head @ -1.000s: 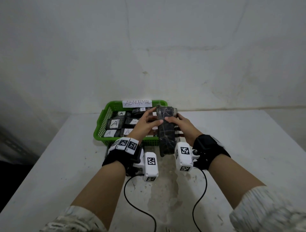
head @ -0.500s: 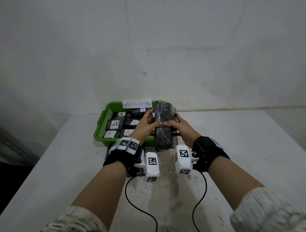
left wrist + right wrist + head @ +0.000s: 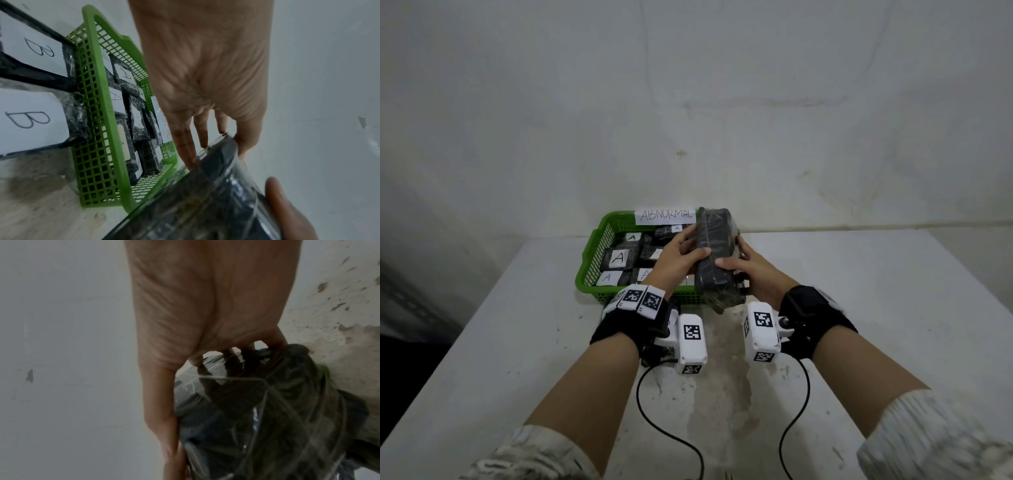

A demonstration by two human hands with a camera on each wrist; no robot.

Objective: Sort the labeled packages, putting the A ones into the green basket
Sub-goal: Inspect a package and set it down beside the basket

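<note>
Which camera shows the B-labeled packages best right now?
The left wrist view: two B-labeled packages lie on the table just outside the green basket, letters readable. In the head view the left hand and its wrist gear hide that spot. The right wrist view shows none, only the held package.

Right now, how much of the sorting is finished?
Several black wrapped packages with white A labels already lie in the green plastic basket. Both the left hand and right hand hold another black plastic-wrapped package at the basket's right side; its label is not visible. Two packages labeled B lie outside the basket.
</note>
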